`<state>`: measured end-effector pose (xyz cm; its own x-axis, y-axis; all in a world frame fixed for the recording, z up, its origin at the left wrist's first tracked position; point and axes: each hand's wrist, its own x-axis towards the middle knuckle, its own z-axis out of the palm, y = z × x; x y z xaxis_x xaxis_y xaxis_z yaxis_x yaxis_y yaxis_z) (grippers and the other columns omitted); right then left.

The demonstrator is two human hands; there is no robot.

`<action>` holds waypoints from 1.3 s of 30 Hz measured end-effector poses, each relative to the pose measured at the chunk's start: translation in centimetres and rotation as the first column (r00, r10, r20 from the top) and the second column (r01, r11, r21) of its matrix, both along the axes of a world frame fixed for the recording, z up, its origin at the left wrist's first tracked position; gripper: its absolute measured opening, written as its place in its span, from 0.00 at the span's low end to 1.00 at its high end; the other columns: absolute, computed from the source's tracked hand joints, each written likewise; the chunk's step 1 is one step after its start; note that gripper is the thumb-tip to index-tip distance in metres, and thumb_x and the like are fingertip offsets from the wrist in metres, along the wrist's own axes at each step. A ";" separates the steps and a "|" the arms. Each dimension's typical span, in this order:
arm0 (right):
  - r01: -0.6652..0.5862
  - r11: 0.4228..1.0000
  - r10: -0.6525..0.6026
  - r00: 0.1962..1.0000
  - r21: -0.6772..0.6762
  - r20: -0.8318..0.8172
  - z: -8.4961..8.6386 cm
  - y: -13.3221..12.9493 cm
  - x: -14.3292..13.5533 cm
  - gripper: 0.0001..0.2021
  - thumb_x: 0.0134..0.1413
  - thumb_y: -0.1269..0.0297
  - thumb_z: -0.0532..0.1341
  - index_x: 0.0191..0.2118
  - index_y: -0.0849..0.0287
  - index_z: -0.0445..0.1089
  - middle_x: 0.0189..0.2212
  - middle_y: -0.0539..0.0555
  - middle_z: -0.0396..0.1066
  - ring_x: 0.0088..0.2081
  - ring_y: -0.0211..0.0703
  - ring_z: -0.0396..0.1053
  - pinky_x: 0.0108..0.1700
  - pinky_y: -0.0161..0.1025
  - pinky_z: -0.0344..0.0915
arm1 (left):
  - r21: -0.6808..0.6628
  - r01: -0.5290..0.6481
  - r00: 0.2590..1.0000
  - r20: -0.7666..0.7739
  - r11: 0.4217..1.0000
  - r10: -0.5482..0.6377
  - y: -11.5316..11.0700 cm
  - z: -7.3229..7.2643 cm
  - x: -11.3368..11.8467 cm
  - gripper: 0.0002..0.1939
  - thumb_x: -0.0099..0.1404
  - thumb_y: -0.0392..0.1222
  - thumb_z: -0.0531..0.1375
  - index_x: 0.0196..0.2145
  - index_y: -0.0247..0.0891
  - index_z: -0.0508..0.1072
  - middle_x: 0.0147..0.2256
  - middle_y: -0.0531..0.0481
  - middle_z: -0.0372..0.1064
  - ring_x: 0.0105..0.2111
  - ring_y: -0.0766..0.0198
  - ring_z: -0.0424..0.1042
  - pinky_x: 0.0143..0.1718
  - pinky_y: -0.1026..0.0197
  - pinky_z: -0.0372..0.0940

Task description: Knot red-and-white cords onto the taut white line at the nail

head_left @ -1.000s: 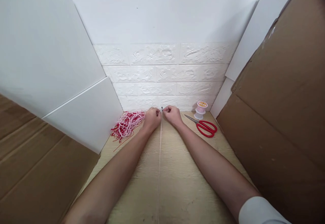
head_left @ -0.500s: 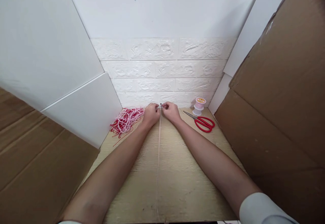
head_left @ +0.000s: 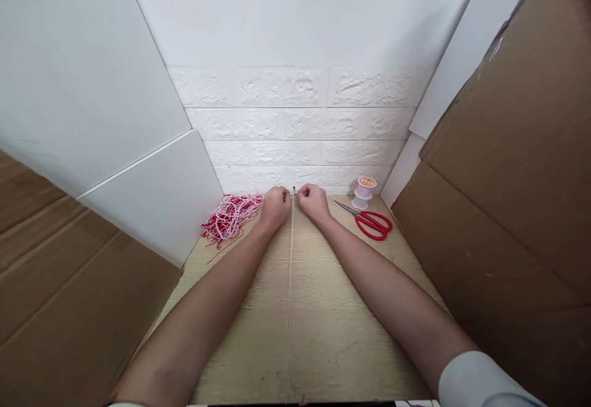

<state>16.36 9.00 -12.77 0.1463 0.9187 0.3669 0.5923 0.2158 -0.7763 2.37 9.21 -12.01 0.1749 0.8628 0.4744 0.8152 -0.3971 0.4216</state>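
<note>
Both my hands pinch the far end of a thin pale cord (head_left: 290, 284) stretched down the middle of the light wooden tabletop (head_left: 332, 333).

The cord runs in a straight line from the near table edge up to a small dark pin (head_left: 294, 189) at the far edge, just in front of the white embossed brick wall (head_left: 295, 124). My left hand (head_left: 275, 205) is curled with its fingertips closed on the cord just left of the pin, and my right hand (head_left: 314, 201) is curled the same way just to the right; the two hands nearly touch. I cannot tell whether the cord is knotted there. Just left of the left hand lies a loose tangle of red and pink cords (head_left: 229, 219). Right of the right hand lie red-handled scissors (head_left: 369, 221), and behind them stands a small clear spool of pink thread (head_left: 364, 191). White boards and brown cardboard panels (head_left: 508, 179) flank both sides.
</note>
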 end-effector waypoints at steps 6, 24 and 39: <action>0.000 0.998 -0.001 1.000 0.058 0.008 -0.5 0.4 0.0 0.11 0.49 0.72 0.57 0.36 0.63 0.74 0.31 0.53 0.74 0.35 0.41 0.68 0.41 0.35 0.62 | 0.084 0.047 0.998 0.024 0.995 -0.049 0.2 -0.6 0.0 0.11 0.65 0.33 0.55 0.41 0.33 0.76 0.41 0.42 0.72 0.44 0.57 0.70 0.50 0.58 0.63; -0.015 1.000 0.015 1.000 0.000 -0.003 -0.1 0.3 -0.1 0.06 0.49 0.73 0.58 0.29 0.63 0.73 0.26 0.50 0.71 0.30 0.38 0.66 0.35 0.34 0.58 | 0.056 0.007 1.000 -0.016 0.998 -0.006 0.4 -0.4 0.0 0.10 0.66 0.33 0.54 0.34 0.34 0.76 0.35 0.43 0.73 0.38 0.57 0.70 0.44 0.58 0.63; -0.044 0.998 0.043 0.999 0.036 0.025 -0.5 0.7 0.0 0.05 0.53 0.70 0.60 0.31 0.62 0.74 0.28 0.51 0.73 0.31 0.39 0.67 0.37 0.34 0.59 | 0.079 0.036 0.999 -0.038 0.996 -0.033 0.5 -0.3 0.3 0.10 0.67 0.34 0.55 0.35 0.33 0.76 0.35 0.43 0.72 0.37 0.58 0.69 0.43 0.58 0.62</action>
<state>16.31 9.71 -13.22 0.0972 0.9100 0.4031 0.6001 0.2695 -0.7531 2.62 9.70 -12.32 0.2226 0.8154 0.5343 0.8149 -0.4565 0.3571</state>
